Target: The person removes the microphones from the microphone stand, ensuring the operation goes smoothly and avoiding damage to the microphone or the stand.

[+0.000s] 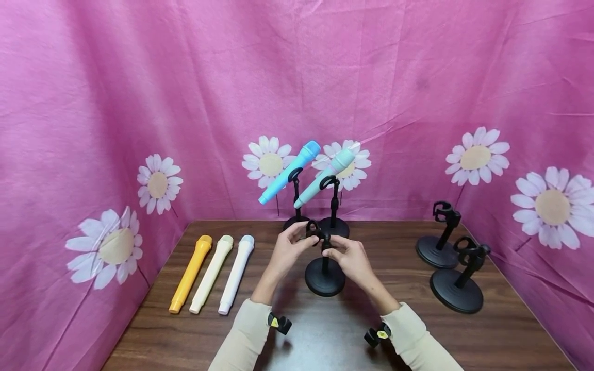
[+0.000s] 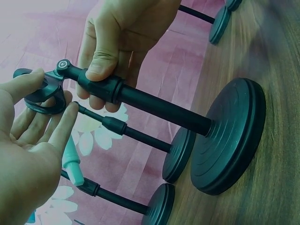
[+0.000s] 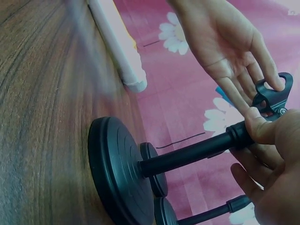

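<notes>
A black microphone stand [image 1: 325, 277] with a round base stands on the table between both hands. My left hand [image 1: 289, 251] pinches the clip [image 2: 47, 96] at its top between thumb and fingers. Lower down, my right hand [image 1: 351, 258] grips the collar of the stand's pole, the thumb lying along it in the left wrist view. The clip holds no microphone. Behind it, a blue microphone [image 1: 290, 172] and a mint green microphone [image 1: 325, 178] rest tilted in the clips of two more stands.
On the left lie a yellow microphone [image 1: 191, 274], a cream microphone [image 1: 211, 274] and a white microphone [image 1: 236, 274], side by side. At the right are two black stands [image 1: 438, 251] [image 1: 457, 291] with bare clips. A pink flowered cloth [image 1: 297, 67] hangs behind the wooden table [image 1: 320, 335].
</notes>
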A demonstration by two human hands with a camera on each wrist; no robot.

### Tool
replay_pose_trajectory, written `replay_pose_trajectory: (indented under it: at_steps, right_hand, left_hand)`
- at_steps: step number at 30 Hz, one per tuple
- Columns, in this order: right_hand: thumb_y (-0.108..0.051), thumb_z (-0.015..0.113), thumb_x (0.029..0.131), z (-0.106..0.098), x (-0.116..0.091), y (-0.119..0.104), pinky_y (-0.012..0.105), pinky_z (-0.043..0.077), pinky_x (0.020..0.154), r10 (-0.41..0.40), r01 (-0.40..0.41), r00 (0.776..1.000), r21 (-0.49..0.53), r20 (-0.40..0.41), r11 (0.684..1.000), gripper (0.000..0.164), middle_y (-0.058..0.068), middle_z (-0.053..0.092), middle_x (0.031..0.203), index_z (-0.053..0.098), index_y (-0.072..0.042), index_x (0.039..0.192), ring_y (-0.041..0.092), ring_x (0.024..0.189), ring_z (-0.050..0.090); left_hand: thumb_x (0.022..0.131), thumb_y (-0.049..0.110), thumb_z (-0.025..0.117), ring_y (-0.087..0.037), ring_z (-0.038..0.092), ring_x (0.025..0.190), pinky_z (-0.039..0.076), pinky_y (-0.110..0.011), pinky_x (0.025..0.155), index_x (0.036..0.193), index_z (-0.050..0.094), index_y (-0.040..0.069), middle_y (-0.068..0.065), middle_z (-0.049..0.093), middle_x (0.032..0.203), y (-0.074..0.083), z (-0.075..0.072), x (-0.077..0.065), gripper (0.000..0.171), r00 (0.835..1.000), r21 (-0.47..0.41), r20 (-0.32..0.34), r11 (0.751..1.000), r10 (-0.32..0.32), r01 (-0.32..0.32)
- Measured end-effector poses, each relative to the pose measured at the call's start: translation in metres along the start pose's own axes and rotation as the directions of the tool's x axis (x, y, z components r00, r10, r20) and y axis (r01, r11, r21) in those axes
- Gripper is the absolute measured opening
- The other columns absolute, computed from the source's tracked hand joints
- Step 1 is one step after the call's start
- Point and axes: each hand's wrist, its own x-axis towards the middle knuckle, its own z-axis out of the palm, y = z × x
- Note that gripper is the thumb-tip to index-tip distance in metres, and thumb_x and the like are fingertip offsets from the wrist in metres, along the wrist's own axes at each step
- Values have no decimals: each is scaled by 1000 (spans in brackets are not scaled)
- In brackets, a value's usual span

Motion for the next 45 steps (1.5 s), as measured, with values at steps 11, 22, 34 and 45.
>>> replay_pose_trajectory:
  at_steps: [11,22,34,45]
  right_hand:
    - [-7,85,89,-2,-5,1,39,63,91,34,-33,999,19,-11,999,32,7,83,111,80,-12,120,20,108,77]
    - [-11,82,94,4,-7,2,38,63,94,71,-71,996,11,52,997,33,9,78,114,72,-11,125,22,111,74]
    - [-7,93,80,16,-11,9,30,65,78,65,-70,995,-72,-70,995,35,9,81,97,76,-8,110,24,90,80]
    - [-4,91,81,13,-15,12,34,65,78,-48,33,993,-143,-105,989,38,14,80,108,77,-3,116,30,95,79]
  left_hand:
    - [99,11,77,-28,62,138,58,-29,100,139,67,8,-12,69,142,2,3,-2,42,1000,7,1,1000,-3,3]
    - [100,10,75,-32,58,142,55,-33,107,142,65,6,-15,68,143,5,1,-3,43,1000,22,-2,1000,5,-5]
    - [100,9,75,-36,57,142,57,-35,106,143,63,5,-16,67,143,5,2,-3,45,1000,3,16,1000,1,-1]
    - [101,13,74,-24,67,128,59,-38,103,145,62,6,-16,67,140,8,4,0,46,997,29,76,1000,-4,2]
